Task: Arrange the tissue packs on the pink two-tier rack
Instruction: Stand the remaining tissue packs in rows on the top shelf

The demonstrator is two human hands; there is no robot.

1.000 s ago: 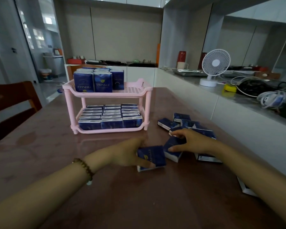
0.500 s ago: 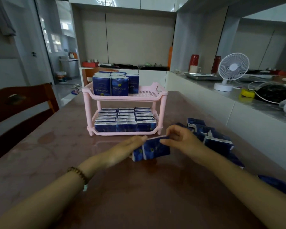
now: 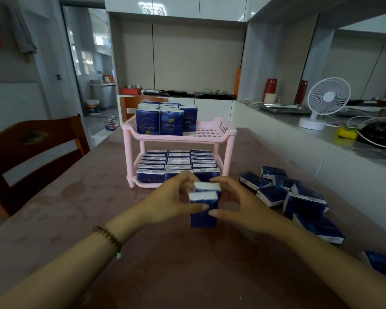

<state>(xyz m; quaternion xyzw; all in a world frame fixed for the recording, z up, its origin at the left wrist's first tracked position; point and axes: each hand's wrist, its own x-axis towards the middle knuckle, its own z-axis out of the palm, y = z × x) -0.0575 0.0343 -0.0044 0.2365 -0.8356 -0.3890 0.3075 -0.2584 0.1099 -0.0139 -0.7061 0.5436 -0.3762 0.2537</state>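
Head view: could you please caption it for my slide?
Left hand and right hand hold two upright tissue packs in front of the pink rack, top tier partly filled.

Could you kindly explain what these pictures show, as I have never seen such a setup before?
There is no machine here: a person works with bare hands, filmed by a camera worn on their head, looking forward and down. The left hand and right hand together grip two tissue packs, upright, one behind the other. Ahead on the table stands the pink two-tier rack: its lower tier is filled with rows of packs, while its upper tier holds upright packs on its left part only. More loose packs lie on the table to the right.
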